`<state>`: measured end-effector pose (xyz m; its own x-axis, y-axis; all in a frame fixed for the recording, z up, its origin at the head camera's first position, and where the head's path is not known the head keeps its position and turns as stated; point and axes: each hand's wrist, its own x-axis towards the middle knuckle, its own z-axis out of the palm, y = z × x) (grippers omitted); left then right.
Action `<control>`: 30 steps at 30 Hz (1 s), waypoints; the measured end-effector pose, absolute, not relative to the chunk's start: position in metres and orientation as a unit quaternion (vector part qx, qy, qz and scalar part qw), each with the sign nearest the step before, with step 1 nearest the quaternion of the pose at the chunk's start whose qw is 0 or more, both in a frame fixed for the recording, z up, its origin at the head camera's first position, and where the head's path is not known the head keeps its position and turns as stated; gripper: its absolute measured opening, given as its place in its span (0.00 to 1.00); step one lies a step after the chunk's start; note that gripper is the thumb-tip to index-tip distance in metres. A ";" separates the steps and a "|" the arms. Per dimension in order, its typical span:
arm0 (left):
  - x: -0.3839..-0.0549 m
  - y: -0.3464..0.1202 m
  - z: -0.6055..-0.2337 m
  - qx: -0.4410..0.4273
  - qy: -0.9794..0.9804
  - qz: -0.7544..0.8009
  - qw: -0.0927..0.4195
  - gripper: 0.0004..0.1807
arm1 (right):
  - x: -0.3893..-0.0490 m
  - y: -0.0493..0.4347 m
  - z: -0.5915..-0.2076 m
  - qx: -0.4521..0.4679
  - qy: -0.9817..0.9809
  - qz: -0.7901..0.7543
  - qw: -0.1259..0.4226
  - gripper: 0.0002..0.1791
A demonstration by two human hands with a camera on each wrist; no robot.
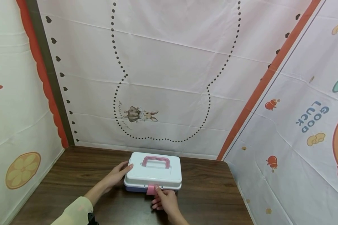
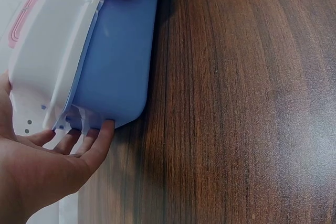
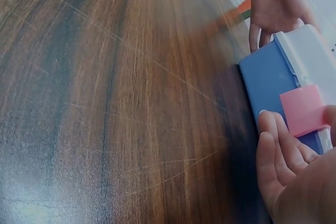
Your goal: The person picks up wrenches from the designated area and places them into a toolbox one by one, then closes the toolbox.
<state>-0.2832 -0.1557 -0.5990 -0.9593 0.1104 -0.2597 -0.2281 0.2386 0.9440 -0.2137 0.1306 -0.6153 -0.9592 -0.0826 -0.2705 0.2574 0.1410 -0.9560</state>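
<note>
A storage box with a white lid (image 1: pixel 154 176), a blue base (image 2: pixel 118 56), a pink carrying handle (image 1: pixel 156 158) and a pink latch (image 3: pixel 303 110) sits closed on the table. The left hand (image 1: pixel 119 174) holds the box's left end, thumb on the lid and fingers (image 2: pixel 100 142) against the side. At the front, the right hand (image 1: pixel 167 200) has its thumb on the pink latch, which is tilted outward from the base. Its other fingers (image 3: pixel 278 145) lie bent below and beside the latch; the thumb is mostly out of the right wrist view.
The box rests near the back edge of a dark wood-grain table (image 1: pixel 208 193). Behind it hangs a white printed cloth (image 1: pixel 169 78) with a rabbit picture. More printed cloth (image 1: pixel 284 162) closes off the right side, and another cloth (image 1: pixel 11 125) the left.
</note>
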 end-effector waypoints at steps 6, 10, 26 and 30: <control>-0.284 -0.156 -0.600 -0.035 0.779 0.611 0.135 0.58 | -0.217 0.133 -0.614 0.069 0.730 -0.663 0.148 0.37; -0.285 -0.155 -0.600 -0.030 0.780 0.610 0.135 0.57 | -0.218 0.135 -0.613 0.075 0.726 -0.664 0.162 0.37; -0.290 -0.156 -0.596 -0.015 0.799 0.584 0.141 0.56 | -0.224 0.136 -0.614 0.095 0.646 -0.728 0.208 0.31; -0.289 -0.159 -0.596 -0.005 0.806 0.576 0.135 0.54 | -0.224 0.134 -0.615 0.099 0.634 -0.738 0.208 0.29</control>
